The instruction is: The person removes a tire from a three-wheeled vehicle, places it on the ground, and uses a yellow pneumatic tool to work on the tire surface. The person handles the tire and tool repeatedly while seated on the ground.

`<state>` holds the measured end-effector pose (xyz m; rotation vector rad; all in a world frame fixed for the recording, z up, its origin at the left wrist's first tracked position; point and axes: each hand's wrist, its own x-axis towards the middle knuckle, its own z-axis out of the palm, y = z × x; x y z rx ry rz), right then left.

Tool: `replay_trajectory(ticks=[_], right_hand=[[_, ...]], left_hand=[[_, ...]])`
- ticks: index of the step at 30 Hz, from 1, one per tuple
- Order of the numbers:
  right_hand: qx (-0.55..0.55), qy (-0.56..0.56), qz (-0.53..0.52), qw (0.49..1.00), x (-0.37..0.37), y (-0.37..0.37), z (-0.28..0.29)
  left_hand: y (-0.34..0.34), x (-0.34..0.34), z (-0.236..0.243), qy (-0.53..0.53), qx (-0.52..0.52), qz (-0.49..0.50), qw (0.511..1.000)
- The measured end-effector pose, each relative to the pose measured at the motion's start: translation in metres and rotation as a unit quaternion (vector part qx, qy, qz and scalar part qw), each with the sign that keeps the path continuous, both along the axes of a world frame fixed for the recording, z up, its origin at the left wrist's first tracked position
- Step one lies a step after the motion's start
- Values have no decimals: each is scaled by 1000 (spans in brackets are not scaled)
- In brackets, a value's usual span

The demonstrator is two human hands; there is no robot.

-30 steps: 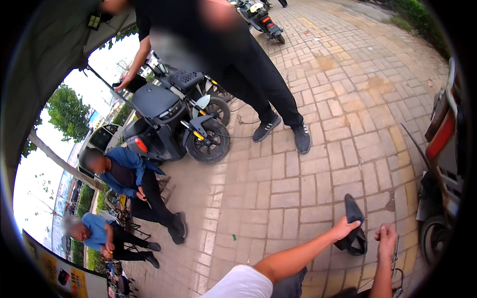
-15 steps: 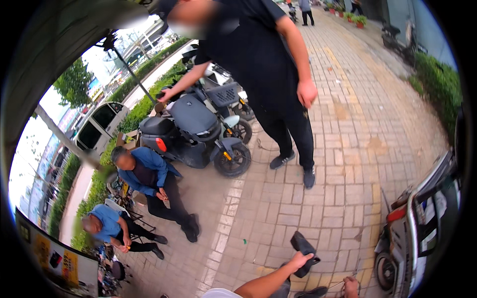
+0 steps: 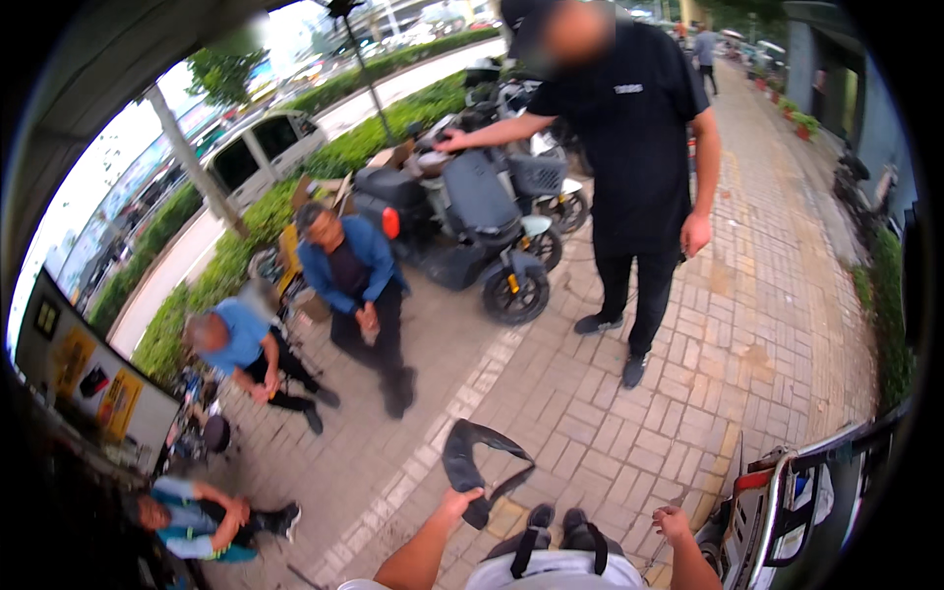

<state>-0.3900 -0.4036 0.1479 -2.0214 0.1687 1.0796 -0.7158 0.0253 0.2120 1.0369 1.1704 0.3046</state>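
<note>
My left hand (image 3: 459, 503) is closed on one end of a limp black rubber inner tube (image 3: 458, 460), flattened and hanging in a curved, open loop above the paving. Its thinner stretch bends round to the right. Off to the right, apart from the tube, my right hand (image 3: 672, 524) has its fingers curled together. Something thin seems to show by them, too small to make out. Between my forearms are my two dark shoes (image 3: 557, 517) and a light apron with dark straps (image 3: 559, 565).
A person in black (image 3: 639, 147) stands ahead, one hand on a parked grey scooter (image 3: 472, 206). Three people sit at the left, one in a dark blue jacket (image 3: 349, 265). A vehicle with a metal frame (image 3: 777, 501) stands close at the right. Brick paving (image 3: 590, 413) stretches ahead.
My view has shifted, bringing a third seated person into sight. My left hand has moved left with the inner tube, which has spread from a bunched shape into a loop. My right hand shows more fully.
</note>
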Motion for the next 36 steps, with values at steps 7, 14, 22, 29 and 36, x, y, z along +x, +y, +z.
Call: replay_trajectory(ticks=[7,14,22,29,36], right_hand=[[138,534,84,830,70,-90,-137],[-142,95,227,959,37,35,-33],[-122,5,365,923,-28,235,-4],[-66,-22,539,840,-247,420,11],[-50,-27,843,534,-555,531,42]], left_hand=[[-108,-173,42,-3,-10,274,962],[-278,-322,9,130,-45,518,844],[-430,-402,-16,137,-59,769,621],[-519,-456,-61,99,-77,885,448],[-531,-389,-7,29,-95,962,256]])
